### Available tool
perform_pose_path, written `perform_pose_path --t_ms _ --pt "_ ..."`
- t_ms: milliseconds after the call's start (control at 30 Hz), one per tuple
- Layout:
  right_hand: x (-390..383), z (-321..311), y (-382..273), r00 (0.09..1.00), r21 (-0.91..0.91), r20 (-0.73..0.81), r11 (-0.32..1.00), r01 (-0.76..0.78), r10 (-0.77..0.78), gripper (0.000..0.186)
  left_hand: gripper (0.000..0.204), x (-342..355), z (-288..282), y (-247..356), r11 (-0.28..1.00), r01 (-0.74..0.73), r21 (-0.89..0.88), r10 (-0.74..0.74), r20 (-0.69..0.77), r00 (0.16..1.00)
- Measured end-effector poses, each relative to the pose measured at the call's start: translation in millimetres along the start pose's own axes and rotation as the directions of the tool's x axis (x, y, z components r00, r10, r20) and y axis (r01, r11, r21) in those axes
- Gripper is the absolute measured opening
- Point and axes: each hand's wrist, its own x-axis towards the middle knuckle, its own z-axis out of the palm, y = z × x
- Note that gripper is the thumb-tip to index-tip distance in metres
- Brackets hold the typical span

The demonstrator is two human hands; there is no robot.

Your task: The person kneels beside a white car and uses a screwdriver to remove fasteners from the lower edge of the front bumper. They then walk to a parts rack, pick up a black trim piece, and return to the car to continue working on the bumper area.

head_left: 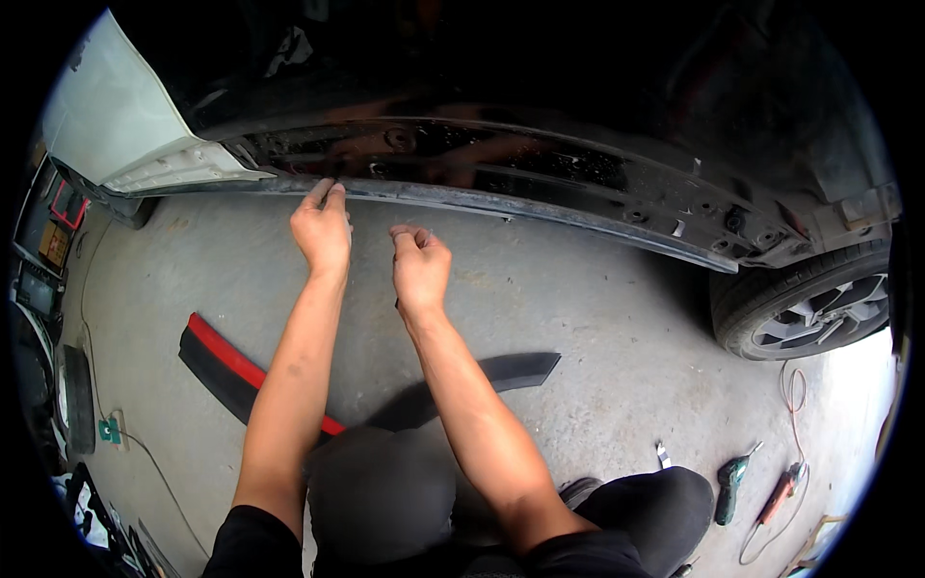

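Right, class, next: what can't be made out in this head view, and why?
In the head view:
Right hand: whether its bent fingers hold anything; too small to tell.
Left hand: its palm, turned away from the camera.
Red-and-black strip: its lower end, hidden by the knee; one stretch, by the left forearm.
Wheel: its right side, cut off by the dark fisheye rim.

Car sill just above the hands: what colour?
The car sill is glossy black with scattered pale specks; it shows best in the head view.
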Motion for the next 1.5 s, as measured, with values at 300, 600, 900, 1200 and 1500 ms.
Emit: perform_pose_path --t_ms 300,600,900,1200,1500 --pt "0 -16 1 0.998 -0.018 -0.006 0.998 0.067 -0.067 0.017 0.036 -13 17 -5 1.000 -0.010 0.022 0.010 -0.037 0.999" --pt "2 8 -3 0.999 -0.034 0.032 0.999 0.043 -0.042 0.019 0.016 6 -1 6 0.997 0.060 0.039 -0.062 0.050 0.997" --pt "8 26 11 0.996 -0.018 0.082 0.999 0.026 -0.025 0.018 0.011 14 2 -20 0.983 -0.033 -0.182 0.035 0.010 0.999" --pt "9 27 15 0.993 -0.035 0.116 0.999 -0.022 0.026 0.018 0.007 23 8 -24 0.991 -0.119 -0.068 0.114 -0.070 0.991" --pt "15 35 15 0.991 -0.034 0.131 0.999 0.013 -0.008 0.021 0.007 23 5 -22 0.983 -0.149 -0.104 0.146 -0.039 0.989"
